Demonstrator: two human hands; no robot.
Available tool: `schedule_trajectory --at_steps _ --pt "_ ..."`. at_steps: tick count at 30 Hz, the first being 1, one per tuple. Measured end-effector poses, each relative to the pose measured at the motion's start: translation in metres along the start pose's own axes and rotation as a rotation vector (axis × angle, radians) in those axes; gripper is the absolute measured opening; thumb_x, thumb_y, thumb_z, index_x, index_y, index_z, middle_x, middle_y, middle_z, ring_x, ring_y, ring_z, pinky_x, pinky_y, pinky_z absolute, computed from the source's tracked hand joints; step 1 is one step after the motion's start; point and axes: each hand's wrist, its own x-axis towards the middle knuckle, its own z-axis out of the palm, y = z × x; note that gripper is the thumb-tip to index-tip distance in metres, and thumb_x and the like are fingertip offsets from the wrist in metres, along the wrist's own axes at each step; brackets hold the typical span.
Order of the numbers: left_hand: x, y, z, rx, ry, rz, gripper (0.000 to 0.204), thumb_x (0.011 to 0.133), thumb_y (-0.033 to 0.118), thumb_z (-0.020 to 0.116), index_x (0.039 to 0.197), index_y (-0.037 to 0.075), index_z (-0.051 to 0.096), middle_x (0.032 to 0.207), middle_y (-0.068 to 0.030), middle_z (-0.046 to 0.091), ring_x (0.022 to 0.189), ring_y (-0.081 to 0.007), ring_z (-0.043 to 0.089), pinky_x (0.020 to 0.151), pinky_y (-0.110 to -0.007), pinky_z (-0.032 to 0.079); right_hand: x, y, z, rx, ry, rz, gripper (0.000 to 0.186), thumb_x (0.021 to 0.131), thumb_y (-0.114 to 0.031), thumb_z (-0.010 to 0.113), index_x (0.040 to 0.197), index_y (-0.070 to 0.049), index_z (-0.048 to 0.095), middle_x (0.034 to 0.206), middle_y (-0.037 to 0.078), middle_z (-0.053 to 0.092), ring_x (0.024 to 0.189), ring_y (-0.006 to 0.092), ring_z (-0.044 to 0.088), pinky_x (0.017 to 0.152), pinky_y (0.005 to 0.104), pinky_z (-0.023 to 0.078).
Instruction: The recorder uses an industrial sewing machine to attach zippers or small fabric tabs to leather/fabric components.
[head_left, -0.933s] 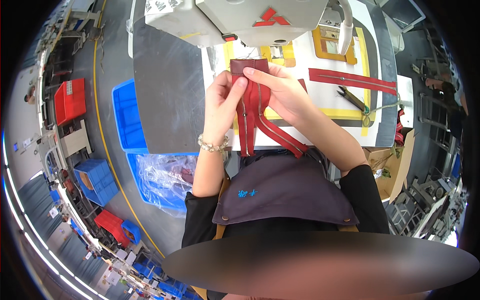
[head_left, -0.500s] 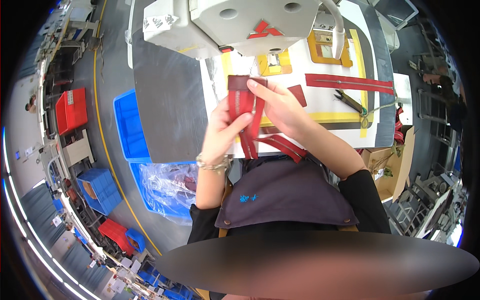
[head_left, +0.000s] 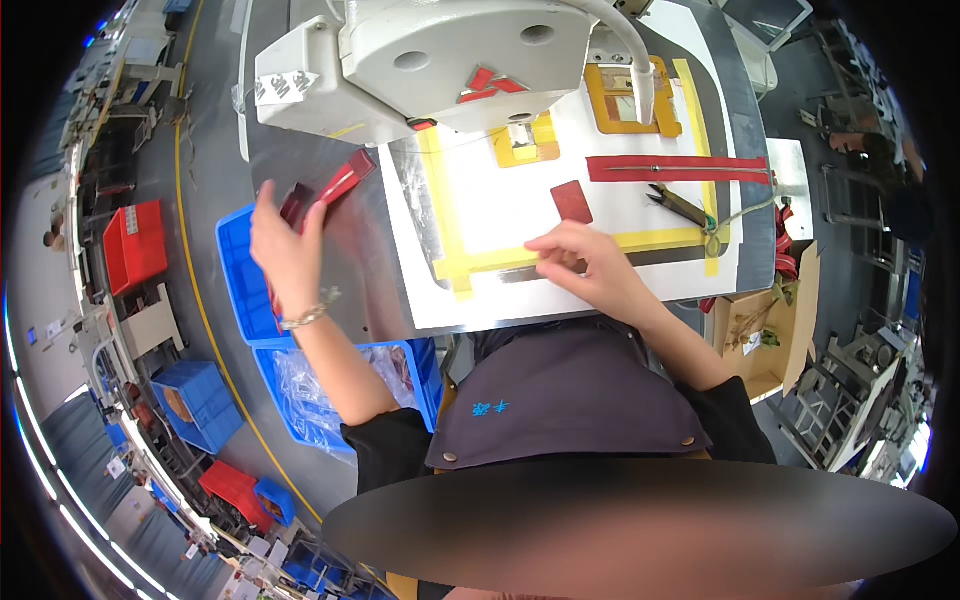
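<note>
Left part of the workstation: a red textile strip with a pale line along it [head_left: 346,178] and a darker maroon band beside it, over the left end of the dark grey metal tabletop [head_left: 385,295], near its left edge; whether it rests there or is lifted cannot be told. The left hand [head_left: 288,250] lies across it, thumb and index finger standing well apart; whether the other fingers press on the strip is hidden. The right hand [head_left: 592,268] is loosely curled, a gap between thumb and index finger, and no object shows in it; it is above the yellow tape [head_left: 500,258] along the white sheet's front edge. The nearest item to it is a dark red flat rectangular patch [head_left: 572,202].

Handling (judged): the strip should be light, soft and limp, its tail trailing or folding; the maroon band looks stiffer and offers the better hold, pinched flat between thumb and finger. The patch, thin and flat, would best be lifted by a corner.

Limits to movement: the grey sewing-machine head [head_left: 460,75] overhangs the far side; a blue plastic crate [head_left: 236,268] stands beyond the left edge; the right side carries a second red zipper strip [head_left: 680,169] and dark thread snips [head_left: 680,205].
</note>
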Motion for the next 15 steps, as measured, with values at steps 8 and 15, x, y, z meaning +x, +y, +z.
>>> schedule_trajectory --at_steps 8,15 --pt "-0.045 0.167 0.055 -0.587 -0.373 0.364 0.041 0.071 0.026 0.076 0.104 0.007 0.062 0.099 -0.0084 0.059 0.094 -0.027 0.055 0.082 -0.038 0.041 -0.004 0.004 -0.022 -0.711 0.62 -0.237 0.009 0.077 -0.005 0.07 0.083 -0.005 0.063 0.073 0.005 0.06 0.067 0.0198 0.059 0.059 0.0312 0.045" --pt "-0.038 0.218 0.07 -0.574 -0.461 0.327 0.052 0.061 0.022 0.083 0.105 0.011 0.057 0.105 -0.0061 0.053 0.102 -0.0258 0.048 0.085 -0.037 0.036 -0.013 0.012 -0.017 -0.592 0.652 -0.173 0.008 0.08 -0.006 0.07 0.085 -0.005 0.064 0.072 0.006 0.06 0.06 0.0182 0.057 0.053 0.0288 0.043"
